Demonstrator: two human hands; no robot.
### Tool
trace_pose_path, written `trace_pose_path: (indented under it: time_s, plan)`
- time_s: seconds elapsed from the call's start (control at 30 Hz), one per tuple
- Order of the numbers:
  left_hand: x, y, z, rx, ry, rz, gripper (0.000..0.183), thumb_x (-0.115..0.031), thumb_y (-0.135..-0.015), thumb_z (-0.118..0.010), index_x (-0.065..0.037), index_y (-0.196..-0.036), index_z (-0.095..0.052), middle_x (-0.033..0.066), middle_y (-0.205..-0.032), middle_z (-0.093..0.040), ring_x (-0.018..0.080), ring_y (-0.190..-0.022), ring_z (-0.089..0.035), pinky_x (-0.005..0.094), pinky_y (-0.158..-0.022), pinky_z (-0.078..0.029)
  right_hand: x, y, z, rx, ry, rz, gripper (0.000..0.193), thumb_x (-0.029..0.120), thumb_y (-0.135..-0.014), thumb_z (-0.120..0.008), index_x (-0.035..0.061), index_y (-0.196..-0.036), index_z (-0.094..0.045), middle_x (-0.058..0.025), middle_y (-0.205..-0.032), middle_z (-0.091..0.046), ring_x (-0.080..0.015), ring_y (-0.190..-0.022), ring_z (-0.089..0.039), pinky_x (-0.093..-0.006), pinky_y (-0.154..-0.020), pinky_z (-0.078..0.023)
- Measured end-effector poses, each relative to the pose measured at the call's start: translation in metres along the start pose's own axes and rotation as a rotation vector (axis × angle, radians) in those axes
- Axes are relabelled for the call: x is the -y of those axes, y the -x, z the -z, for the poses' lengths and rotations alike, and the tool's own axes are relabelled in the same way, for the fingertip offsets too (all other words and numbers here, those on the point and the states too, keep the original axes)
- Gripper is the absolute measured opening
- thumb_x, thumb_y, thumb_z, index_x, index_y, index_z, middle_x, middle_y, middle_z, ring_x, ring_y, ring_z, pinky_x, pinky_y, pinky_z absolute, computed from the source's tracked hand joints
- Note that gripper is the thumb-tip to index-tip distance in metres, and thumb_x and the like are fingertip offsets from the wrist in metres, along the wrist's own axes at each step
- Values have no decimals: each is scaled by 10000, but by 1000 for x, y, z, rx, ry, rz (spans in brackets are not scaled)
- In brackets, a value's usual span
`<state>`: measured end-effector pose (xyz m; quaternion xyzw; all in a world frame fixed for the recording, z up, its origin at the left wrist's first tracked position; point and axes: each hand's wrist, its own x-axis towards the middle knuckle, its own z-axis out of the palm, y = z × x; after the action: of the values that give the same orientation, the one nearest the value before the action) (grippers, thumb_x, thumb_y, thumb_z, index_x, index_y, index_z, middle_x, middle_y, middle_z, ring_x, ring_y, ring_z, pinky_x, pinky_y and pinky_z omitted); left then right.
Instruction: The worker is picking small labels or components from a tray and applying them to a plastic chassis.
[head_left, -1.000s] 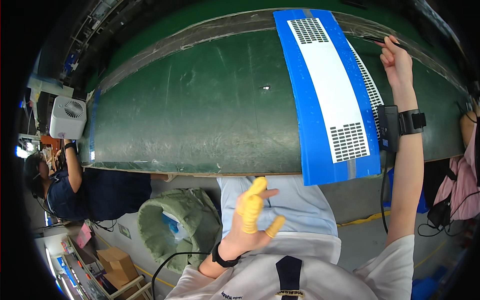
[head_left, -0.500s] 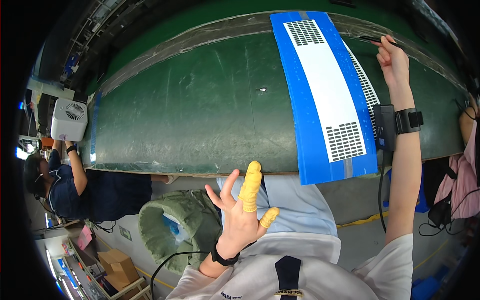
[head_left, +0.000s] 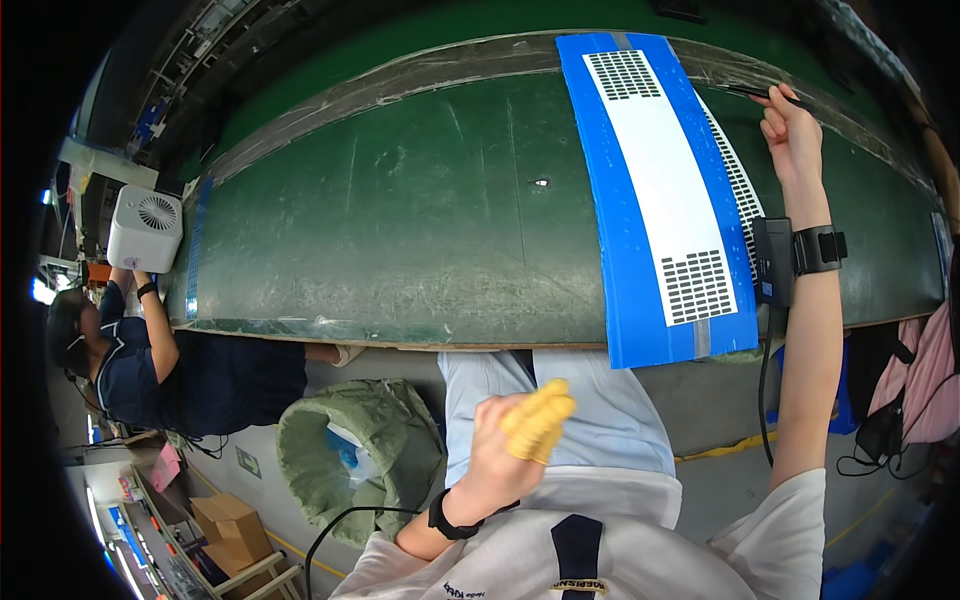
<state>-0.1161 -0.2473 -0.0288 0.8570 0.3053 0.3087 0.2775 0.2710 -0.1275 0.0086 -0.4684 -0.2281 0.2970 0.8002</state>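
The left hand [head_left: 503, 447] has curled its spread fingers together; the right hand [head_left: 796, 140] pinches a thin black tool [head_left: 748, 93], with the blue board [head_left: 618, 200] and white sheet [head_left: 665, 165] to its left.

Off to the left, a person in dark blue [head_left: 200, 380] is beside a white vented unit [head_left: 143, 245]. A green-lined bin [head_left: 300, 430] stands near a cardboard box [head_left: 232, 522].

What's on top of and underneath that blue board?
On the blue board lies a white sheet with black rectangles at both ends. A second patterned sheet shows beneath the board's right edge; the rest underneath is covered.
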Motion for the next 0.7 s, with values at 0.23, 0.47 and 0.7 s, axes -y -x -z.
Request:
trace_pose_path:
  time_s: [0.23,0.47,0.7]
  plan:
    - [3,0,22,-280,1477,540,626,84,-678,-551,-8,-1227,-264,188,-1231,-334,263,-1116,-382,362,-950,-286,4,2,-3,5,-1,-4,269,-13,-742,-530,-10,-975,-395,-57,-657,-480,-47,-441,-317,-186,-408,-254]
    - [-2,-2,25,-232,1629,524,608,61,-687,-550,-12,-1224,-275,180,-1226,-345,246,-1132,-365,359,-961,-270,0,-4,3,4,-21,-3,245,-19,-736,-538,-9,-948,-416,-6,-615,-419,-49,-444,-326,-192,-408,-253]
    - [-3,2,24,-211,1679,556,608,46,-683,-568,-12,-1219,-285,164,-1215,-367,217,-1114,-391,335,-946,-298,-1,-6,7,14,-33,-3,236,-19,-734,-539,-10,-939,-423,-22,-632,-442,-53,-445,-331,-192,-409,-256]
